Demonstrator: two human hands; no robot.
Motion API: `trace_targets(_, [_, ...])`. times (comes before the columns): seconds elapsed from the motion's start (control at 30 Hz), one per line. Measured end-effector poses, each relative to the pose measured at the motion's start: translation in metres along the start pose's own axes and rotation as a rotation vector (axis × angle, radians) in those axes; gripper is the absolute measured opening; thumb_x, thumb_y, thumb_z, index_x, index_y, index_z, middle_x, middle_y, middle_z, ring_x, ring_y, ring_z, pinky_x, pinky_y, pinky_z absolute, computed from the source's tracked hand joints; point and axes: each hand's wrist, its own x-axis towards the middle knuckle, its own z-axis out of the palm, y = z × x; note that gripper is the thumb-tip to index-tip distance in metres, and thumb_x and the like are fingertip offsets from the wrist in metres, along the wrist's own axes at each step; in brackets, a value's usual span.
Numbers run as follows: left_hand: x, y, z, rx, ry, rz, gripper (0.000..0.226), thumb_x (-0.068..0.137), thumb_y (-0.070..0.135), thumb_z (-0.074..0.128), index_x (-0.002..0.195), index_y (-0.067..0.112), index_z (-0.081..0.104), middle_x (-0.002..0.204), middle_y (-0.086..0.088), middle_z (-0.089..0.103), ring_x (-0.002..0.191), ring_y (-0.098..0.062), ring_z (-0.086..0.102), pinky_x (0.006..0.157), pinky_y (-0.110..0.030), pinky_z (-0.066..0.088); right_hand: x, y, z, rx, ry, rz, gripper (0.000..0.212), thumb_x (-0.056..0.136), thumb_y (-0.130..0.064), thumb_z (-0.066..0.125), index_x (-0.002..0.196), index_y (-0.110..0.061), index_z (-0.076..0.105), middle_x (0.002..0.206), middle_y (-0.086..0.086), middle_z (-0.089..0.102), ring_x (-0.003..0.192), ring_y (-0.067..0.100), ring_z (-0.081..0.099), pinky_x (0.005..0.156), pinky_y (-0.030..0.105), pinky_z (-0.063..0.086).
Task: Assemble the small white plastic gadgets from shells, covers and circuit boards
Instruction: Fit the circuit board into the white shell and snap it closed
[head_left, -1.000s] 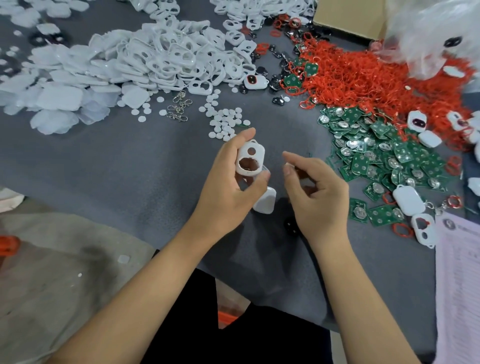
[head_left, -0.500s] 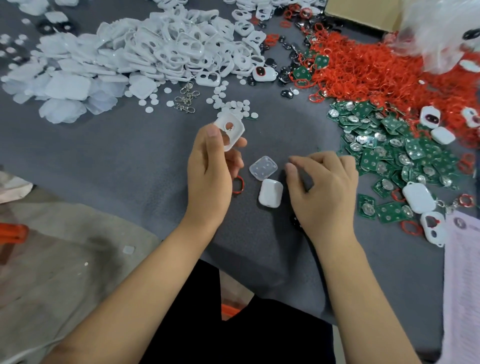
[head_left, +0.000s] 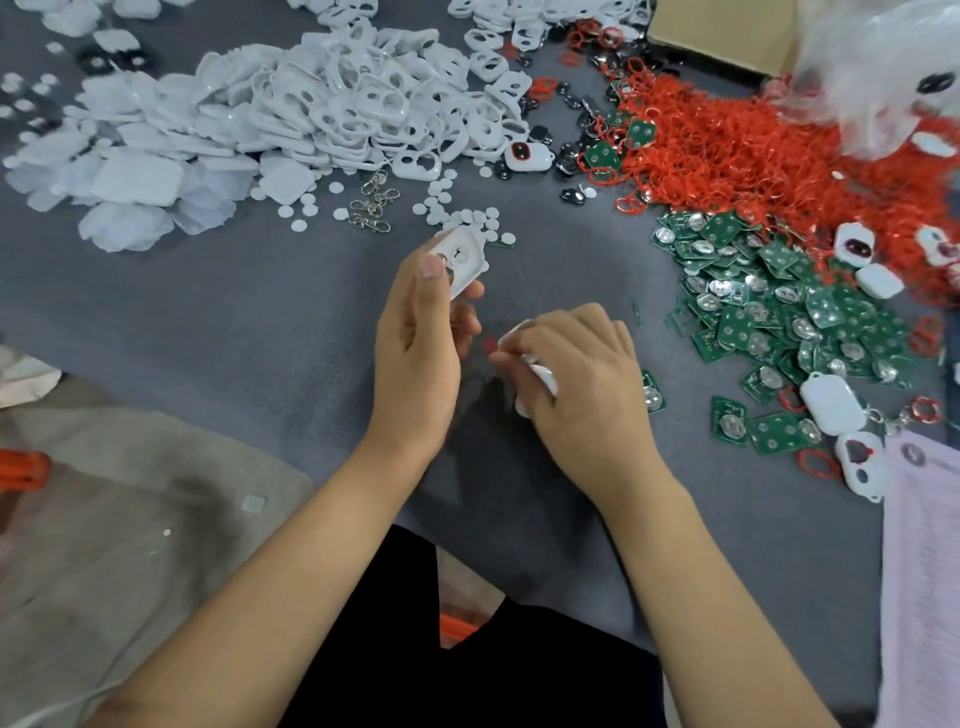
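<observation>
Left hand (head_left: 415, 343) pinches a glossy holed white shell (head_left: 460, 260); right hand (head_left: 582, 379) grips a smooth rounded cover (head_left: 540, 382).

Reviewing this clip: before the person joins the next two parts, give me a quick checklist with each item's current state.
1. White plastic shell with cutouts held in the left hand: ok, pinched between thumb and fingers, raised off the grey table cloth.
2. Second white part in the right hand: ok, fingers curl round it; its type cannot be told.
3. Small red ring between the hands: cannot tell, blurred.
4. Green circuit boards nearby: ok, heaped to the right.
5. Board already fitted in the held shell: cannot tell.
</observation>
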Motion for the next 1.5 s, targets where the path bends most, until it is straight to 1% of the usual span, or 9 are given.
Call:
trace_targets(0.1, [0.001,0.001,0.0,-0.006,-0.07,0.036,0.029,0.104,0.049,0.045,0.12,0.052,0.068,0.105,0.007,0.07,0.078,-0.01,0.064,0.065,-0.022,0.049,-0.001,0.004,-0.011,0.303,0.143,0.258,0.019,0.109,-0.032,0.051,0.095,-0.022,0.06,0.088,-0.012,0.066,0.079,0.018,0.062,0.073,0.038,0.047])
trace_targets(0.23, [0.004,0.004,0.001,-0.212,-0.062,-0.085,0.02,0.083,0.042,0.054,0.082,0.036,0.074,0.079,0.004,0.066,0.068,-0.017,0.059,0.06,-0.029,0.048,0.0,0.008,-0.02,0.554,0.267,0.468,0.021,0.11,-0.027,0.039,0.093,-0.029,0.05,0.081,-0.011,0.069,0.065,0.009,0.059,0.064,0.022,0.045])
trace_targets(0.37, [0.002,-0.003,-0.001,-0.146,-0.087,-0.023,0.016,0.087,0.039,0.055,0.073,0.035,0.062,0.067,0.008,0.057,0.058,-0.02,0.053,0.052,-0.031,0.043,0.001,0.004,-0.019,0.753,0.248,0.568,0.026,0.108,-0.021,0.034,0.086,-0.02,0.047,0.072,-0.004,0.063,0.058,0.017,0.054,0.056,0.027,0.044])
trace_targets(0.47, [0.0,-0.01,-0.002,-0.066,-0.229,-0.025,0.008,0.083,0.027,0.053,0.088,0.031,0.058,0.074,0.01,0.057,0.059,-0.021,0.057,0.055,-0.031,0.048,0.002,0.0,-0.016,0.773,0.22,0.602,0.024,0.106,-0.022,0.038,0.084,-0.019,0.049,0.069,-0.006,0.06,0.053,0.009,0.049,0.05,0.021,0.039])
trace_targets(0.63, [-0.004,-0.012,-0.001,-0.065,-0.474,-0.098,0.035,0.092,0.028,0.043,0.125,0.019,0.052,0.087,0.009,0.062,0.071,-0.019,0.064,0.068,-0.032,0.055,0.001,0.0,-0.019,0.852,0.229,0.614,0.014,0.102,-0.018,0.063,0.091,-0.012,0.07,0.075,-0.001,0.072,0.05,0.012,0.056,0.043,0.023,0.044])
trace_targets(0.77, [-0.003,-0.007,-0.002,0.018,-0.514,-0.137,0.028,0.105,0.025,0.045,0.127,0.017,0.06,0.105,-0.005,0.068,0.09,-0.023,0.072,0.073,-0.035,0.06,0.002,0.001,-0.021,0.995,0.223,0.598,0.007,0.097,-0.008,0.07,0.1,-0.014,0.072,0.078,0.008,0.074,0.061,0.022,0.07,0.047,0.028,0.053])
trace_targets(1.07, [-0.005,-0.003,-0.001,0.139,-0.518,-0.108,0.03,0.105,0.028,0.057,0.124,0.007,0.067,0.103,-0.01,0.078,0.088,-0.028,0.079,0.073,-0.037,0.065,0.002,0.001,-0.021,0.806,0.284,0.564,0.013,0.095,-0.007,0.073,0.094,-0.019,0.068,0.08,0.001,0.071,0.06,0.012,0.065,0.049,0.022,0.052])
trace_targets(1.27, [-0.003,-0.004,-0.003,0.134,-0.508,-0.123,0.016,0.105,0.022,0.062,0.114,0.013,0.072,0.097,-0.007,0.078,0.084,-0.027,0.079,0.07,-0.033,0.064,-0.002,-0.001,-0.017,0.61,0.256,0.501,0.013,0.094,-0.015,0.076,0.095,-0.026,0.071,0.085,-0.013,0.073,0.073,0.008,0.069,0.064,0.019,0.052])
trace_targets(1.5, [-0.002,-0.006,-0.003,0.146,-0.444,-0.108,0.018,0.107,0.025,0.057,0.104,0.015,0.072,0.07,-0.001,0.069,0.057,-0.014,0.063,0.051,-0.024,0.05,-0.004,0.006,-0.019,0.525,0.102,0.388,0.025,0.095,-0.011,0.073,0.118,-0.021,0.072,0.108,-0.005,0.072,0.099,0.018,0.072,0.069,0.046,0.062])
